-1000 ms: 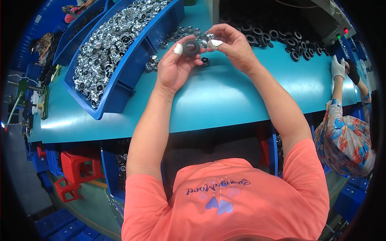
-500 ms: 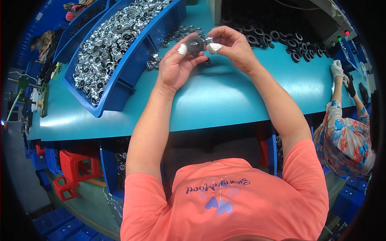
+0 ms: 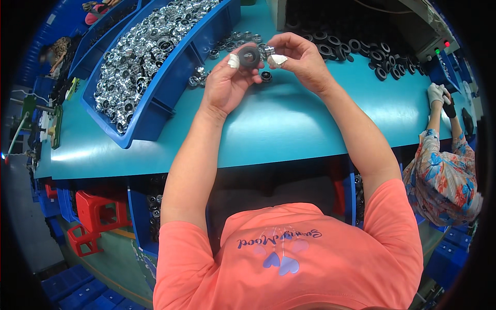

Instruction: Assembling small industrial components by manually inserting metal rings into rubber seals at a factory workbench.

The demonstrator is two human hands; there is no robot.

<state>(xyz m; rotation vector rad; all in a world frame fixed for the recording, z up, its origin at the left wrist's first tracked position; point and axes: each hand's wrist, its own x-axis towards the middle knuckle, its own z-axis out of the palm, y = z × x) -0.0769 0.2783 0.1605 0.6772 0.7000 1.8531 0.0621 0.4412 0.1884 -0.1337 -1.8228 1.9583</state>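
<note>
Above a turquoise surface point(image 3: 289, 126), a worker's left hand point(image 3: 223, 89) is holding a black ring point(image 3: 249, 63), fingers clamping on its edge, while the right hand point(image 3: 306, 63) is pinching a small silvery metal part point(image 3: 266, 50) just beside it. A blue bin point(image 3: 155, 123) of shiny parts is standing to the left; black rings point(image 3: 388, 67) are lying at upper right.

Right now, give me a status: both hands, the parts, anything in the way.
Left hand holding black ring. Right hand pinching silver part close beside it. Nearest clutter: one loose part on table near left hand.
</note>
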